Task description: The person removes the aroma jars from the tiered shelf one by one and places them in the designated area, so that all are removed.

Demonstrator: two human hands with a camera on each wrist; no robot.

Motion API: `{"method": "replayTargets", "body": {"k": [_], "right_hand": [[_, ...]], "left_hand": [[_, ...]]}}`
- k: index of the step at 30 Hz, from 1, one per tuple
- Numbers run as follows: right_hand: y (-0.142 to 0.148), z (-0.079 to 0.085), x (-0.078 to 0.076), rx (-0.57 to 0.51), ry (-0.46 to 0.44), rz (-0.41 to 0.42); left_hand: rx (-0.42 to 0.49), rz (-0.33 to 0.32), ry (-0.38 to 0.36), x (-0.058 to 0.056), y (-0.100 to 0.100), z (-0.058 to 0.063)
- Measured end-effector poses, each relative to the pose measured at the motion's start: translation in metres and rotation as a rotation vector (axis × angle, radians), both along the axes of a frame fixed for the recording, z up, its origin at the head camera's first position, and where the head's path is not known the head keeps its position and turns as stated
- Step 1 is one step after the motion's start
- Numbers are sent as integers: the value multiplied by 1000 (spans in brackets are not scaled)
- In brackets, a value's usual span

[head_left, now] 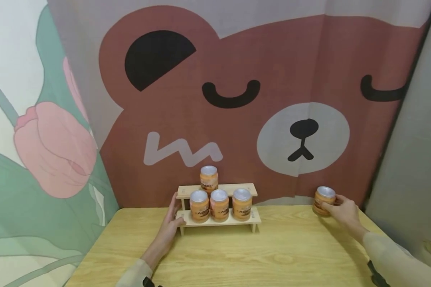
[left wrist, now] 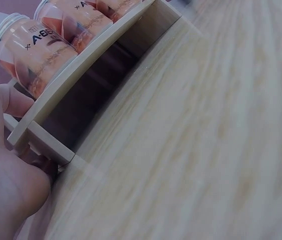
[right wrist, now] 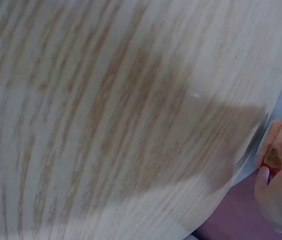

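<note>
A two-tier wooden display stand (head_left: 221, 224) stands on the table, its left end held by my left hand (head_left: 170, 226). In the left wrist view the thumb (left wrist: 18, 102) lies over the lower step, close to an orange-labelled can (left wrist: 31, 52). Three such cans with silver lids line the lower step, the middle one (head_left: 219, 205) among them. Another can (head_left: 209, 178) is on the upper step, toward its left. Far to the right, my right hand (head_left: 344, 215) grips a matching can (head_left: 324, 201) from its right side, near the table's back edge.
The light wood table (head_left: 273, 255) meets a hanging cloth (head_left: 291, 59) with a bear print at the back. A flower-print cloth (head_left: 54, 151) hangs at the left and a grey one (head_left: 413, 159) at the right.
</note>
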State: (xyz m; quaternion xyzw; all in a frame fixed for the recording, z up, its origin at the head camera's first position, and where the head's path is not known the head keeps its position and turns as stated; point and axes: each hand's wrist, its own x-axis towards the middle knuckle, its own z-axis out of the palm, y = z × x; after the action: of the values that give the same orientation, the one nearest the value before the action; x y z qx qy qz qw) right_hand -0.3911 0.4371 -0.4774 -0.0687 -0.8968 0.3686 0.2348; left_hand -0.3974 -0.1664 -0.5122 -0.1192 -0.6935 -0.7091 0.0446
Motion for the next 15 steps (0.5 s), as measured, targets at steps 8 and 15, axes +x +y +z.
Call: {"method": "replayTargets", "body": {"k": [8, 15], "right_hand": [[5, 0, 3, 30, -27, -17], [5, -5, 1, 25, -47, 4]], "left_hand": [[9, -7, 6, 2, 2, 2], [-1, -8, 7, 2, 1, 1]]}}
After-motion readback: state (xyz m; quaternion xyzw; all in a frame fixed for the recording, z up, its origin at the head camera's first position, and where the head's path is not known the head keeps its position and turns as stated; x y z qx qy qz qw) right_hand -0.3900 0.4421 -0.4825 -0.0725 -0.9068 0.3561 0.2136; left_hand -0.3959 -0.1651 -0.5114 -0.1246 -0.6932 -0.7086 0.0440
